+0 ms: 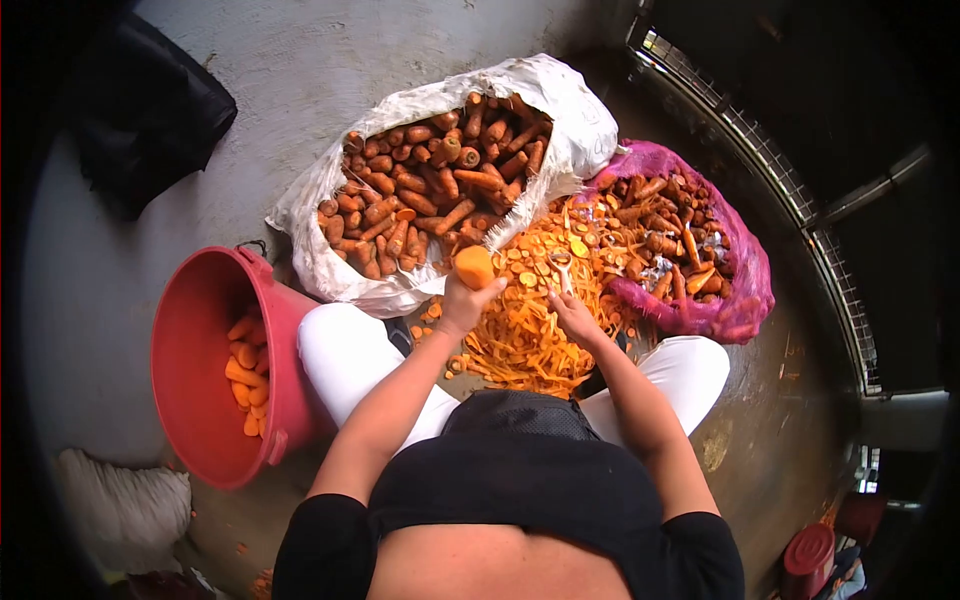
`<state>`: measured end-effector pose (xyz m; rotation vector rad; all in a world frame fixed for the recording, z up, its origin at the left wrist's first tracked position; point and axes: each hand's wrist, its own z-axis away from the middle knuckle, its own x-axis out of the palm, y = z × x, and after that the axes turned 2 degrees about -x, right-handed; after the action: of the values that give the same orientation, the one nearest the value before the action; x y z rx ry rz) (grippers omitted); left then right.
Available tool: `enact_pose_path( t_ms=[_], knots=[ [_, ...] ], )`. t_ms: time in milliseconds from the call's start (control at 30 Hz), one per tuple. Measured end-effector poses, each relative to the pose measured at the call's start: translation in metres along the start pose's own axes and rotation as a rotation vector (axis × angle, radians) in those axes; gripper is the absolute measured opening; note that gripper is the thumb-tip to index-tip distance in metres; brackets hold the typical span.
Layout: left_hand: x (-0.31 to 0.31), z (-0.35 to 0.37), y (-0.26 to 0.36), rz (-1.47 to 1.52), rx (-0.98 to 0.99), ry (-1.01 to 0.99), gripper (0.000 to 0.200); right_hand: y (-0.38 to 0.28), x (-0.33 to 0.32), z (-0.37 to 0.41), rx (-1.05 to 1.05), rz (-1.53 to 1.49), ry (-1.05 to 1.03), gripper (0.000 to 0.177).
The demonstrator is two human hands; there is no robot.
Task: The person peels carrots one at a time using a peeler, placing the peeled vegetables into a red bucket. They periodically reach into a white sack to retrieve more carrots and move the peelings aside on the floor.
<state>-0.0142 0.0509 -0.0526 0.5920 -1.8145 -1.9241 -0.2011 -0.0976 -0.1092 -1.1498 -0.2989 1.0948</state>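
In my left hand (464,303) is a peeled carrot (474,267), bright orange, its thick end turned up toward me. My right hand (574,316) grips a peeler (562,268) with a pale handle, its head pointing away from me. The two hands are apart, and the peeler does not touch the carrot. Below and between them lies a heap of carrot peelings (525,345) with cut-off carrot ends on top. Just beyond, a white sack (585,120) lies open, full of unpeeled carrots (410,182).
A red bucket (190,300) at my left holds several peeled carrots (248,375). At the right of the peelings, a purple mesh sack (750,285) holds more carrots and scraps. A stuffed pale sack (125,495) lies lower left. Red containers (808,550) and part of another person (850,578) show lower right.
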Motion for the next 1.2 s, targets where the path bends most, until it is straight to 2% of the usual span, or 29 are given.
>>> enact_pose_path(
  t_ms=[33, 133, 167, 333, 400, 467, 533, 600, 700, 733, 800, 900, 1000, 1033, 1133, 1200],
  knots=[
    [0.000, 0.003, 0.009, 0.377, -0.134, -0.017, 0.027, 0.003, 0.001, -0.001, -0.005, 0.013, 0.005, 0.058],
    [-0.014, 0.003, 0.015, 0.831, -0.370, -0.071, 0.025, 0.009, 0.002, -0.004, -0.010, 0.060, 0.011, 0.059],
    [-0.016, 0.002, 0.018, 0.891, -0.374, 0.000, 0.023, 0.011, 0.003, -0.004, -0.013, 0.072, 0.015, 0.059],
    [-0.074, -0.010, 0.066, 1.389, -0.110, -0.097, 0.022, 0.023, 0.007, -0.008, 0.018, 0.100, 0.019, 0.057],
    [-0.110, -0.004, 0.097, 1.269, 0.168, -0.047, 0.019, 0.030, 0.009, -0.013, 0.005, 0.131, 0.009, 0.055],
    [-0.151, 0.010, 0.121, 1.309, 0.304, 0.073, 0.021, 0.030, 0.010, -0.016, 0.038, 0.150, -0.007, 0.054],
    [-0.191, 0.027, 0.138, 1.358, 0.428, 0.285, 0.028, 0.029, 0.011, -0.015, 0.084, 0.159, -0.010, 0.052],
    [-0.245, 0.039, 0.134, 1.492, 0.478, 0.411, 0.039, 0.028, 0.013, -0.015, 0.112, 0.151, -0.015, 0.051],
    [-0.298, 0.044, 0.126, 1.453, 0.517, 0.770, 0.057, 0.030, 0.014, -0.018, 0.121, 0.153, -0.023, 0.049],
    [-0.304, 0.040, 0.131, 1.527, 0.458, 1.037, 0.060, 0.030, 0.014, -0.018, 0.127, 0.157, -0.028, 0.050],
    [-0.299, 0.041, 0.132, 1.576, 0.547, 1.087, 0.056, 0.031, 0.015, -0.020, 0.141, 0.167, -0.040, 0.052],
    [-0.291, 0.033, 0.133, 1.634, 0.537, 1.148, 0.044, 0.036, 0.017, -0.025, 0.077, 0.217, -0.032, 0.054],
    [-0.290, 0.010, 0.101, 1.395, 0.534, 0.868, 0.032, 0.044, 0.019, -0.032, 0.049, 0.362, -0.011, 0.059],
    [-0.272, -0.003, 0.107, 1.291, 0.509, 0.896, 0.023, 0.041, 0.020, -0.031, 0.036, 0.374, -0.013, 0.059],
    [-0.244, -0.051, 0.092, 1.001, 0.274, 0.681, 0.019, 0.035, 0.021, -0.034, 0.029, 0.355, -0.048, 0.059],
    [-0.216, -0.086, 0.082, 0.753, 0.072, 0.636, 0.022, 0.022, 0.022, -0.033, 0.018, 0.343, -0.066, 0.058]
  ],
)
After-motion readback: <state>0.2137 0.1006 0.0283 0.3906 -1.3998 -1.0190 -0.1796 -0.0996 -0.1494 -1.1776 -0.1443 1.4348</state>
